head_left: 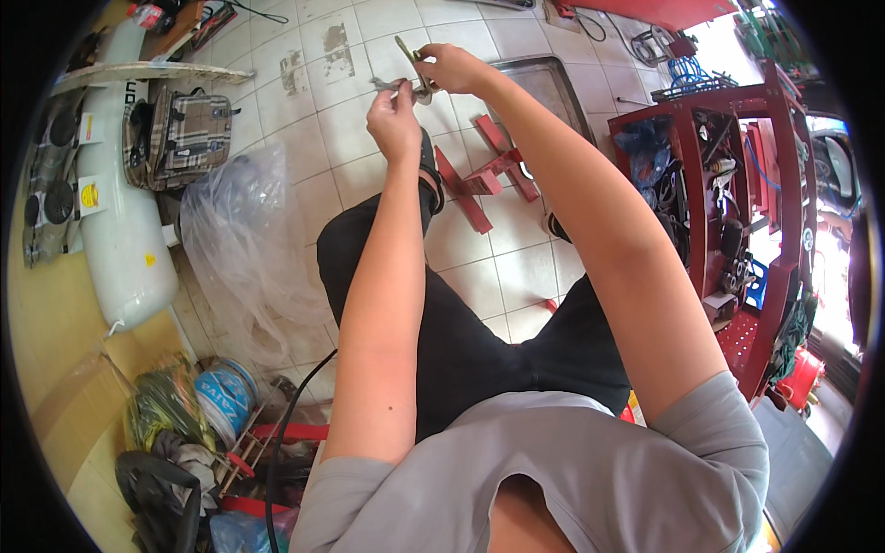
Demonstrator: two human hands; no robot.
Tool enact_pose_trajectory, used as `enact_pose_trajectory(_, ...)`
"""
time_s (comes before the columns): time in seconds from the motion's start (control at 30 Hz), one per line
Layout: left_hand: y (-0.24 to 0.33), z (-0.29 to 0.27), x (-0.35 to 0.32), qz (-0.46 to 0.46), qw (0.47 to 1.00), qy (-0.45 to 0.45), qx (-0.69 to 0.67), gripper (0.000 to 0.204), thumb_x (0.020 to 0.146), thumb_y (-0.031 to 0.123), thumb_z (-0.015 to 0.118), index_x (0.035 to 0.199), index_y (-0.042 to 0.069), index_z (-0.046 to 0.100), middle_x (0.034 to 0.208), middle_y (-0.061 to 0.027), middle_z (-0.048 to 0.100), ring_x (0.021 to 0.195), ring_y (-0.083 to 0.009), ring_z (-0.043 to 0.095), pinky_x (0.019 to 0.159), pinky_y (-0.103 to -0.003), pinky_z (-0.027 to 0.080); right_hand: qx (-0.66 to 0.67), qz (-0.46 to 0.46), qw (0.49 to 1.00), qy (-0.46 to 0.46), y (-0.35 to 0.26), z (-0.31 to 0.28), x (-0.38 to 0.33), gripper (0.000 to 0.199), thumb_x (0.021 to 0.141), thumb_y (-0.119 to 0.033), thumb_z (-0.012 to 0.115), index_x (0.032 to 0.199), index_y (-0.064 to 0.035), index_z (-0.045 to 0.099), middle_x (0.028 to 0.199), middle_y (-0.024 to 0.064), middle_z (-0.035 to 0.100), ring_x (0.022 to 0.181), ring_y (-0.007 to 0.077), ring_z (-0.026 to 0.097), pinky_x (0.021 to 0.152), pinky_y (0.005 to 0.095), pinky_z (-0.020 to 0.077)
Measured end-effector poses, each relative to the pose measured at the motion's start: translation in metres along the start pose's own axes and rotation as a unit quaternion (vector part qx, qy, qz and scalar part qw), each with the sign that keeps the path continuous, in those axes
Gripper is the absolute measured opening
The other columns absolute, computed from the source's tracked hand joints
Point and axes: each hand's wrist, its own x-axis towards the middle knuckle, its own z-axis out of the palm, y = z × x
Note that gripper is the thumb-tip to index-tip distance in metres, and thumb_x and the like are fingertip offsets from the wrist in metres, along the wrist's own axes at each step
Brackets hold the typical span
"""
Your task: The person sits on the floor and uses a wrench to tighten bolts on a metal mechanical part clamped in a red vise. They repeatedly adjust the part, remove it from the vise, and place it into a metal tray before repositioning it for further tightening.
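Note:
Both my arms stretch out over the tiled floor, and the hands meet around a small metal part [407,50] with a thin, yellowish flat arm and a rounded lower end. My right hand [454,70] grips that part with bent fingers from its right side. Just below and to the left, my left hand [394,120] is closed, thumb and fingertips pinched on a greyish piece [381,83] that looks like a rag or thin metal; which one I cannot tell. Beneath the hands, a red metal stand [481,179] rests on the floor between my feet.
A shallow metal tray [556,88] lies beyond my right forearm. Right of me stands a red tool rack [701,198]. To the left are a clear plastic bag [244,230], a plaid bag [191,138], a white cylinder tank [134,249] and a blue bucket [224,398].

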Motion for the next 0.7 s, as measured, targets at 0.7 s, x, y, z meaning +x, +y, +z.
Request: enact_pose_trajectory(0.7, 0.019, 0.0, -0.008, 0.122, 0.872, -0.109, 0.461, 0.024, 0.086, 0.027, 0.053, 0.083, 0.009, 0.069, 0.075, -0.0146, 0.066, 0.072, -0.0342, 0.064, 0.065, -0.043, 0.049, -0.216, -0.08, 0.972, 0.046, -0.055, -0.032, -0.071, 0.046, 0.079, -0.043, 0.055, 0.101, -0.0041, 0.061, 0.083, 0.0176, 0.066, 0.077, 0.0313, 0.065, 0.069, 0.0409, 0.0524)
